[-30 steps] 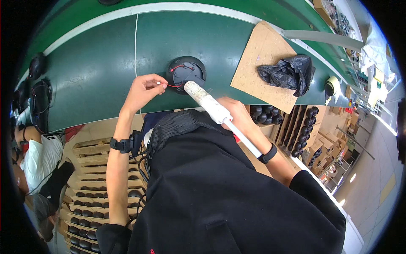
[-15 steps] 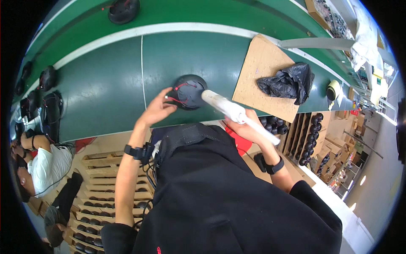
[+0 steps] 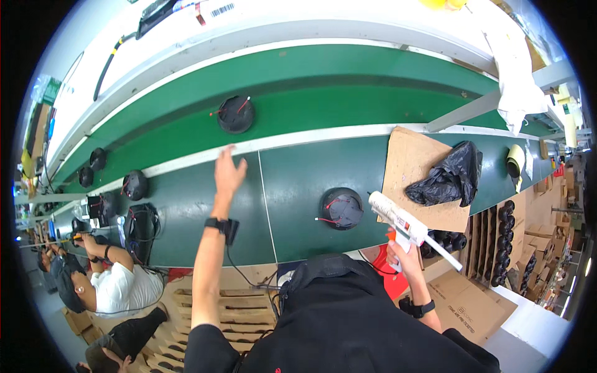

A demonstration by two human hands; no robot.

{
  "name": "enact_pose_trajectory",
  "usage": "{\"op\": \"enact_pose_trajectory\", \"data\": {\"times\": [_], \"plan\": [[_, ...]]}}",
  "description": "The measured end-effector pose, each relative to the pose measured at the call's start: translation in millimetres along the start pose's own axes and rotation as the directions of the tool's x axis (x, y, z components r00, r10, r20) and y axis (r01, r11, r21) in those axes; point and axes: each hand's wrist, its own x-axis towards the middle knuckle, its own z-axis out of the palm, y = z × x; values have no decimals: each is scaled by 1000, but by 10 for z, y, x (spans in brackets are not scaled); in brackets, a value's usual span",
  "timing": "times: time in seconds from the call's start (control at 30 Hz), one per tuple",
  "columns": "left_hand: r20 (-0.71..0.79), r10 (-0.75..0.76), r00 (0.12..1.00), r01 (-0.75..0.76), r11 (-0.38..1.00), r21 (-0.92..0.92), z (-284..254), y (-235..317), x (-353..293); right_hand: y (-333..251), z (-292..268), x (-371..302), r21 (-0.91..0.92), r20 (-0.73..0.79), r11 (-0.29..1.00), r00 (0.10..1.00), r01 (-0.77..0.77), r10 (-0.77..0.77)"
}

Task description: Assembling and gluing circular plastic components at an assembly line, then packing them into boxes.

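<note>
My right hand (image 3: pixel 401 256) grips a white hot glue gun (image 3: pixel 404 225) with an orange trigger; a long white glue stick juts out of its rear. The nozzle points up and left. Just left of it, a round black housing (image 3: pixel 349 214) with red wires lies on the dark green table (image 3: pixel 305 177). My left hand (image 3: pixel 230 174) is stretched forward over the table's far edge, fingers apart and holding nothing. A second round black housing (image 3: pixel 236 117) with red wires is on the green conveyor belt beyond the fingertips.
A wooden board (image 3: pixel 398 168) bears a crumpled black plastic bag (image 3: pixel 448 177) on the right. A tape roll (image 3: pixel 515 160) stands farther right. More black housings (image 3: pixel 134 185) sit at left, near a seated co-worker in a white shirt (image 3: pixel 127 287). A white shelf (image 3: pixel 261 34) runs behind the belt.
My left hand has left the housing on the table and reached forward and left toward the belt. The glue gun has drawn away from that housing. The whole view has shifted.
</note>
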Motion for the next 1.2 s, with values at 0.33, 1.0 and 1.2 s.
{"op": "enact_pose_trajectory", "data": {"times": [0.33,1.0,1.2], "plan": [[100,-220,970,227,972,-66,161,-206,1436,79,204,-310,-119,-34,993,999,6,-10],[551,282,786,25,875,-483,-807,-262,-1333,324,1763,140,-632,564,469,781,617,-268],[463,579,671,-255,766,-590,-510,-294,-1002,411,1892,216,-701,562,396,802,593,-205]]}}
